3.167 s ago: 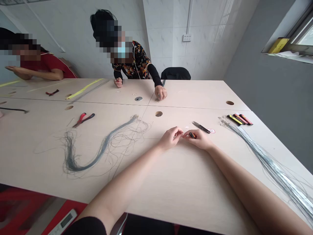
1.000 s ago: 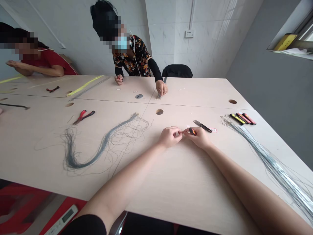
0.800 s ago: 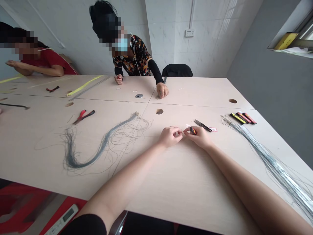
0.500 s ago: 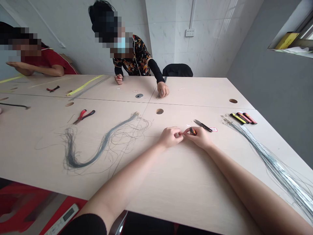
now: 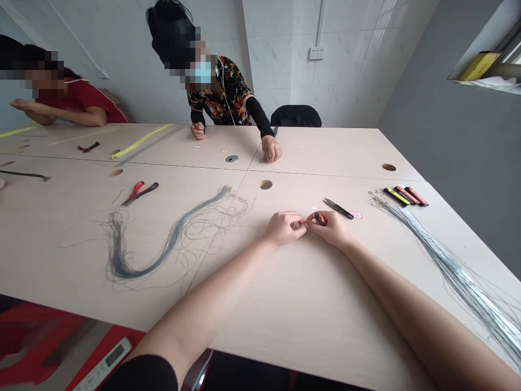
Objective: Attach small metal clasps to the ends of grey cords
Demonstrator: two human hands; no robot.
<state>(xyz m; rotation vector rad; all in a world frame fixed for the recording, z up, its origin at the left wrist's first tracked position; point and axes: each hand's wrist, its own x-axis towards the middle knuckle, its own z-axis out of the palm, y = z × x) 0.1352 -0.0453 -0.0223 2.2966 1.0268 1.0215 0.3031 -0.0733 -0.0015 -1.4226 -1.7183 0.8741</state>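
My left hand [image 5: 283, 228] and my right hand [image 5: 331, 229] meet low over the pale wood-grain table [image 5: 293, 304]. The left fingers pinch something too small to make out, perhaps a thin wire end. My right hand grips a small orange-and-black handled tool [image 5: 320, 219], and its tip is hidden among the fingers. Nearest to both hands, just beyond them, lie black thread snips [image 5: 337, 208] and a small pink-edged label [image 5: 355, 215]. A long bundle of thin grey wires [image 5: 459, 279] runs along the table's right side.
A second wire bundle [image 5: 163, 244] curves across the table to my left, beside red-handled pliers [image 5: 139, 194]. Several coloured tool handles [image 5: 401, 195] lie far right. A co-worker's hand [image 5: 271, 149] works across the table; another person sits far left.
My hands have drawn slightly closer together, still pinching at the same spot. The view has shifted a little. The objects on the table stay in place.
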